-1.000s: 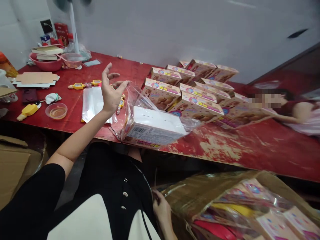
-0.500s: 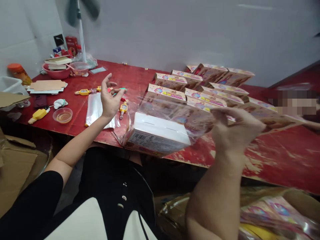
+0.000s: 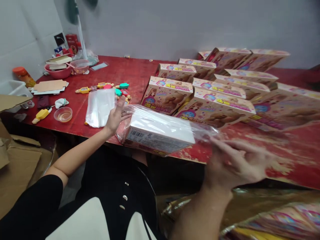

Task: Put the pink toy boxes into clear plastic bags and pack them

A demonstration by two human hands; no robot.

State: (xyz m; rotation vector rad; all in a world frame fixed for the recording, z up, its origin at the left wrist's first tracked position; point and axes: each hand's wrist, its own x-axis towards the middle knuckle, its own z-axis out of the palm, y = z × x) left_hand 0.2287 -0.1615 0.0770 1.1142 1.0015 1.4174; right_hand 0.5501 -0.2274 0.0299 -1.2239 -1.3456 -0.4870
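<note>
One red worktop (image 3: pixel 136 71) is set against a grey wall (image 3: pixel 155 30) in the head view. At its front edge, one white-topped box (image 3: pixel 162 121) is laid with a barcode side turned to the person, covered by one sheet of clear film (image 3: pixel 205 129). At the box's left end, the film is touched by the left hand (image 3: pixel 114 119), whose fingers (image 3: pixel 125 115) are held apart, thumb raised. At the other end, the right hand (image 3: pixel 236 161) is placed by the film's loose tail; it is blurred, and whether its fingers are pinched on the film cannot be told.

Behind the covered box, eleven printed boxes (image 3: pixel 167 95) can be counted, some partly hidden. Just left of the left hand, one stack of clear bags (image 3: pixel 101 108) is laid flat, with two green pieces (image 3: pixel 123 86) seen beyond it. Farther left are placed one round clear dish (image 3: pixel 63 115), one white bundle (image 3: pixel 61 103) and one lone yellow toy (image 3: pixel 41 115). Below the worktop at right, more printed packs (image 3: pixel 287 218) are held in one carton (image 3: pixel 245 200), their number too blurred to count.
</note>
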